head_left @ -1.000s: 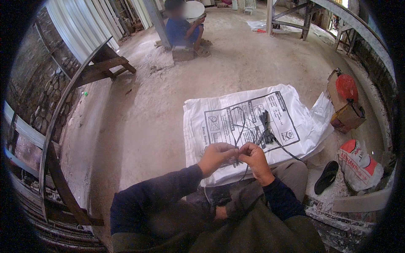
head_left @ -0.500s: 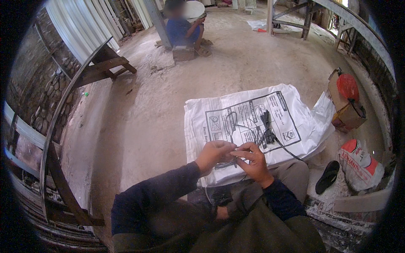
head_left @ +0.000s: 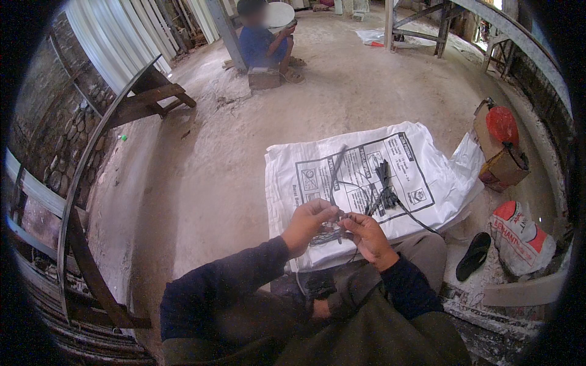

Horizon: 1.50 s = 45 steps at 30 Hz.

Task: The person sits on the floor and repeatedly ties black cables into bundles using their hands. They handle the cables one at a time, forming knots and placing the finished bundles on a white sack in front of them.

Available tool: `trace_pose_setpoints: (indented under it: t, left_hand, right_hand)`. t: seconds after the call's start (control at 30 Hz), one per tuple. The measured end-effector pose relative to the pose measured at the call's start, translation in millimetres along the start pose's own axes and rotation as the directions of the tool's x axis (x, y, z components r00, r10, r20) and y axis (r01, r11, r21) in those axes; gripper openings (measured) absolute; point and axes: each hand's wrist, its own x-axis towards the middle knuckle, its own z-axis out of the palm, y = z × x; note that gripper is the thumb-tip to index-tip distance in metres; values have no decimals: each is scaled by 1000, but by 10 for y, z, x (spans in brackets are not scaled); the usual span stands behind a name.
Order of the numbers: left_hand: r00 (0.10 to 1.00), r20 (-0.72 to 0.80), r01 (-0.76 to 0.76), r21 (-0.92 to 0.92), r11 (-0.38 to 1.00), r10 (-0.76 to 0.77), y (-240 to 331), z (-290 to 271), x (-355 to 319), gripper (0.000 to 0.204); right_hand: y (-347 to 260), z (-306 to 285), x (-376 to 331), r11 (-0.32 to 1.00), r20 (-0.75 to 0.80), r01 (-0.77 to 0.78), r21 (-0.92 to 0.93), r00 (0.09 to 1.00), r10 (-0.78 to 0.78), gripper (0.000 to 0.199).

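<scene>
My left hand (head_left: 310, 224) and my right hand (head_left: 368, 238) meet over the near edge of a flat white printed sack (head_left: 282, 168). Both are closed in a pinch on a thin black strip, whose ends show between and below the fingertips. From there a strip runs up and away over the sack. A bundle of black strips (head_left: 388, 197) lies on the print beyond my right hand, one long tail trailing right toward my knee. Thin dark strands (head_left: 325, 236) lie loosely under my left fingers. Whether the strip is knotted at my fingertips is too small to tell.
On the right stand a cardboard box (head_left: 503, 168) with a red bag (head_left: 502, 125), a black sandal (head_left: 473, 256) and a red-and-white sack (head_left: 522, 238). A wooden bench (head_left: 91, 262) lines the left. Another person (head_left: 259, 46) sits on a block at the back.
My fingertips have drawn slightly apart and my right hand has turned, its fingers closing more tightly. The strip's free end now sticks up farther over the sack.
</scene>
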Motion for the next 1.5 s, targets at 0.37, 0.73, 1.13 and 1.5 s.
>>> trace_pose_setpoints:
  t: [0.37,0.73,1.13,1.5]
  left_hand:
    - [996,64,65,62,996,-69,180,102,-66,15]
    - [977,144,172,-94,981,-158,181,85,-60,36]
    - [938,81,-325,539,777,336,160,169,-99,29]
    - [933,111,-336,615,713,343,150,178,-120,32]
  right_hand:
    - [-52,65,-23,901,-252,330,-282,880,-402,12]
    - [-42,95,-34,313,174,767,-561,479,-860,14]
    - [-119,49,-41,983,-125,153,97,982,-141,10]
    - [-23,-20,-2,898,31,-65,435,998,58,14]
